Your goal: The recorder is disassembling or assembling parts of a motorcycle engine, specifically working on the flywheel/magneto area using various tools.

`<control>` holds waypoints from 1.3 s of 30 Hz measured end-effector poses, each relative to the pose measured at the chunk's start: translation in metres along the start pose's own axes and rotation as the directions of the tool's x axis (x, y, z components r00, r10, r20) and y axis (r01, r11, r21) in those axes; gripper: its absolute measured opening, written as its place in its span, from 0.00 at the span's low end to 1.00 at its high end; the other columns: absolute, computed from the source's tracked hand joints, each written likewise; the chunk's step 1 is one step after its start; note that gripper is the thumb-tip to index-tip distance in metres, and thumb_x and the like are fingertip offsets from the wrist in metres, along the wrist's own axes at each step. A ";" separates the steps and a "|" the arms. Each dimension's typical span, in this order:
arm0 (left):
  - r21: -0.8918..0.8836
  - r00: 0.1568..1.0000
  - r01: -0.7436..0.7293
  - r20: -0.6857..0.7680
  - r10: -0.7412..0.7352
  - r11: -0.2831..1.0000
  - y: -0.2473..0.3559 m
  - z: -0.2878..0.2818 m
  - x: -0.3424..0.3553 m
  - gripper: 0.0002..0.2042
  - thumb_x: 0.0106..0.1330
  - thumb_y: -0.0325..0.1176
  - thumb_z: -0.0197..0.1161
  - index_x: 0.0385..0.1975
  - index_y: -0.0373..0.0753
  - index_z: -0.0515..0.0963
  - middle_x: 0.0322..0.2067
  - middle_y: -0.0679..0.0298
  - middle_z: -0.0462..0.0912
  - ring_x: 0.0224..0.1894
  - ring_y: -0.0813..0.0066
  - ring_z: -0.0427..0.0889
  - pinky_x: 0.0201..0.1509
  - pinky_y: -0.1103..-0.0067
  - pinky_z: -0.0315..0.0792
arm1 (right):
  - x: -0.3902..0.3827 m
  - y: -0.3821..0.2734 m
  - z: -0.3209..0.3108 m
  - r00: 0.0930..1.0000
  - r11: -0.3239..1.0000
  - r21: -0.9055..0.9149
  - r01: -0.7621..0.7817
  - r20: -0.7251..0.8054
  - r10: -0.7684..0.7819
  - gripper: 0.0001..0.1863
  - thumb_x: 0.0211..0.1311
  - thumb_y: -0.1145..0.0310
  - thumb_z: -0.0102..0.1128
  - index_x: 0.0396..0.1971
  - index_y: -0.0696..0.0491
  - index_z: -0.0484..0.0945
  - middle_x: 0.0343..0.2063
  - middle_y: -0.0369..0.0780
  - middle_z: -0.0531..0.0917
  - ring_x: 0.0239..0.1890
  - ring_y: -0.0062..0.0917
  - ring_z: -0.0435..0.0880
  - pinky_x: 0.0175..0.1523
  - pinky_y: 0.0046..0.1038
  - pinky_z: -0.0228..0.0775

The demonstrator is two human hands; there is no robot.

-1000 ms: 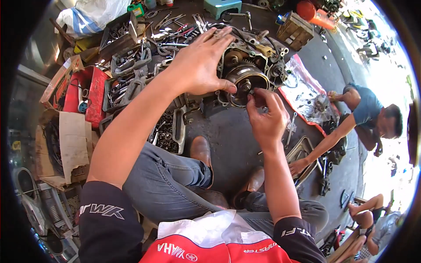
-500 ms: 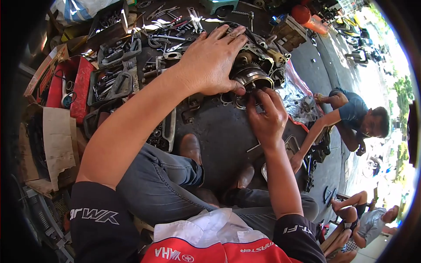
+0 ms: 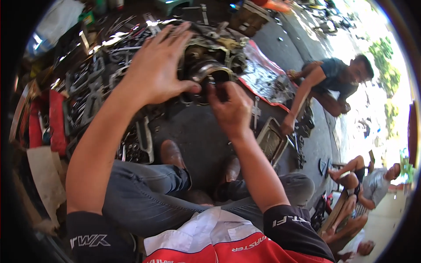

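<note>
My left hand (image 3: pixel 160 65) lies across the left side of a greasy engine block (image 3: pixel 235 44), its fingers stretched out and its thumb pointing towards the middle. In the engine's near opening sits a shiny, round metal part (image 3: pixel 215 70) with a hollow end, which looks like a piston. Close below it is my right hand (image 3: pixel 234 107), with thumb and fingers pinched together at the hollow end. Whatever lies between those fingertips is hidden and smeared by motion.
Wrenches and tool trays crowd the floor at left, beside a red metal box (image 3: pixel 58 125). To the right are a plastic sheet (image 3: pixel 258 72) with parts, a shallow metal pan (image 3: pixel 272 136) and a crouching co-worker (image 3: pixel 340 76) reaching inwards. A wooden crate (image 3: pixel 249 18) stands behind.
The view has swung, so the engine and both hands sit further left in the picture. Both hands keep much the same places on the engine, and the co-worker's arm still reaches down.
</note>
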State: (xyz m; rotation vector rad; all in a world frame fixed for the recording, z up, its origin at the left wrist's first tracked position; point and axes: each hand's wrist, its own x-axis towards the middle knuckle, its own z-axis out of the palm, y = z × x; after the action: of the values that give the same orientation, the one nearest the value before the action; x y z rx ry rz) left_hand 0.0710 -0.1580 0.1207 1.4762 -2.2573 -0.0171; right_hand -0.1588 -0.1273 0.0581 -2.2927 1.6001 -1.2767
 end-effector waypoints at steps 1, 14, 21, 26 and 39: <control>0.030 1.000 0.003 0.006 -0.004 1.000 0.001 -0.002 0.000 0.57 0.49 0.53 0.85 0.78 0.35 0.63 0.82 0.55 0.60 0.83 0.47 0.58 0.86 0.60 0.57 | -0.001 0.000 0.001 1.000 1.000 -0.004 0.003 -0.002 -0.003 0.13 0.66 0.62 0.76 0.32 0.56 0.84 0.26 0.44 0.86 0.27 0.39 0.87 0.34 0.39 0.79; 0.015 0.997 0.010 0.077 -0.011 1.000 0.006 -0.014 0.005 0.62 0.45 0.59 0.84 0.79 0.33 0.61 0.82 0.54 0.58 0.84 0.49 0.55 0.87 0.61 0.54 | -0.001 0.007 -0.003 0.992 0.989 0.084 0.125 0.003 -0.125 0.10 0.61 0.70 0.75 0.32 0.55 0.79 0.28 0.44 0.82 0.29 0.46 0.85 0.34 0.44 0.79; 0.017 0.995 0.028 0.094 -0.029 0.999 0.007 -0.014 0.005 0.62 0.45 0.56 0.85 0.80 0.34 0.60 0.83 0.55 0.57 0.84 0.49 0.55 0.87 0.60 0.54 | 0.004 0.009 0.001 0.996 1.000 0.009 0.009 0.089 -0.009 0.16 0.72 0.60 0.68 0.28 0.55 0.77 0.24 0.46 0.85 0.25 0.50 0.86 0.30 0.51 0.77; 0.030 0.993 0.041 0.106 -0.044 0.999 0.009 -0.017 0.005 0.62 0.44 0.57 0.85 0.80 0.34 0.60 0.83 0.55 0.57 0.84 0.49 0.55 0.87 0.60 0.54 | 0.007 -0.001 0.000 0.992 0.994 0.021 -0.112 0.066 0.110 0.14 0.72 0.60 0.68 0.33 0.55 0.78 0.25 0.47 0.85 0.27 0.50 0.86 0.31 0.49 0.76; 0.038 0.991 0.051 0.123 -0.055 0.998 0.008 -0.017 0.005 0.63 0.45 0.60 0.84 0.80 0.35 0.60 0.83 0.57 0.56 0.84 0.51 0.54 0.87 0.59 0.54 | 0.009 -0.015 -0.007 0.988 0.991 -0.019 -0.136 0.072 0.137 0.19 0.74 0.57 0.62 0.27 0.56 0.78 0.24 0.51 0.85 0.27 0.55 0.85 0.35 0.54 0.78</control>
State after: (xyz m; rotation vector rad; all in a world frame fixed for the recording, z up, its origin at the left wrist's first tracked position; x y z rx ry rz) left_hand 0.0689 -0.1548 0.1394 1.5930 -2.3259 -0.0888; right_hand -0.1508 -0.1249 0.0756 -2.1676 1.7129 -1.1408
